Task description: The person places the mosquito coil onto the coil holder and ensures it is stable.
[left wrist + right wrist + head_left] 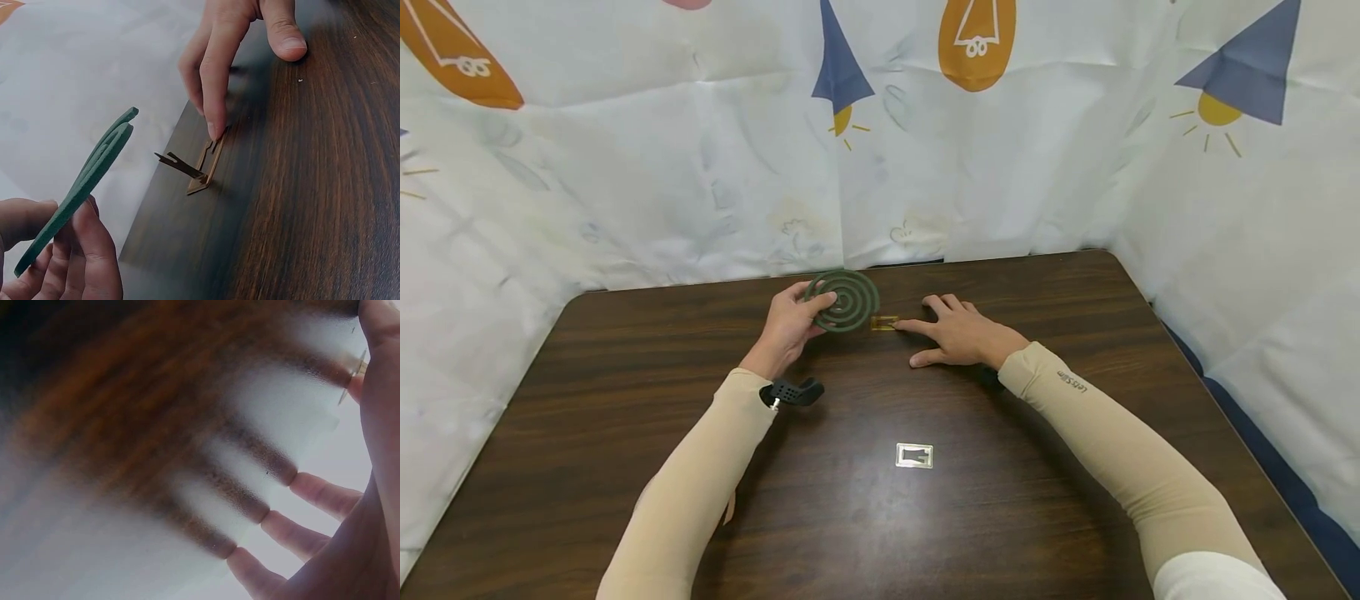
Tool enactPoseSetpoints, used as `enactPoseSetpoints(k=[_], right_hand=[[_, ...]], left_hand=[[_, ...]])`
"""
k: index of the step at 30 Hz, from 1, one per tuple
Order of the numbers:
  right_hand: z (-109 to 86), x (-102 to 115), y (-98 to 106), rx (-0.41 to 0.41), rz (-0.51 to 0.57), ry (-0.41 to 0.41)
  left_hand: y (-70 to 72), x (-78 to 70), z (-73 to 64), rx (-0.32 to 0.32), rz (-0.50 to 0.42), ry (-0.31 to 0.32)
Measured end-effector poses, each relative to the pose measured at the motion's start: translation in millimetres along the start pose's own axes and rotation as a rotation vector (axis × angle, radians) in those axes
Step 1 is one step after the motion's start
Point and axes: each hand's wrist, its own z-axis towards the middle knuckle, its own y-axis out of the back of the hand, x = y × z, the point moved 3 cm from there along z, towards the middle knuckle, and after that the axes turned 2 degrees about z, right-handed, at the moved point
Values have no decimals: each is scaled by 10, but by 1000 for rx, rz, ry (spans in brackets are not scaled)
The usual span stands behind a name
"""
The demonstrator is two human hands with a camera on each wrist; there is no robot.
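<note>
My left hand (792, 323) pinches a green mosquito coil (850, 302) between thumb and fingers, above the far part of the table. In the left wrist view the coil (81, 187) appears nearly edge-on. Just to its right, a small gold-coloured metal coil stand (884, 323) lies on the table, its bent prong (180, 166) standing up at a slant. My right hand (964, 332) is spread on the tabletop, its index fingertip pressing one end of the stand's frame. In the right wrist view the other fingertips (325, 494) touch the surface.
Another flat metal stand (914, 456), silvery in the light, lies nearer on the dark wooden table (835, 533). A patterned white curtain (745, 183) hangs along the table's far edge and sides. A black strap (797, 392) is on the left wrist.
</note>
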Motion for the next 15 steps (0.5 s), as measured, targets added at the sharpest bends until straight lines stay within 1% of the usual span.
enactPoseSetpoints(k=[4,9,15], right_hand=[[-18,2,13,-3,6,5],[-10,0,3,-3,0,0],[-9,5,8,-2,2,-1]], left_hand=[[-31,11,24,-3,-1,13],[-50,25,37,6,-8,12],[-76,40,71,18,20,10]])
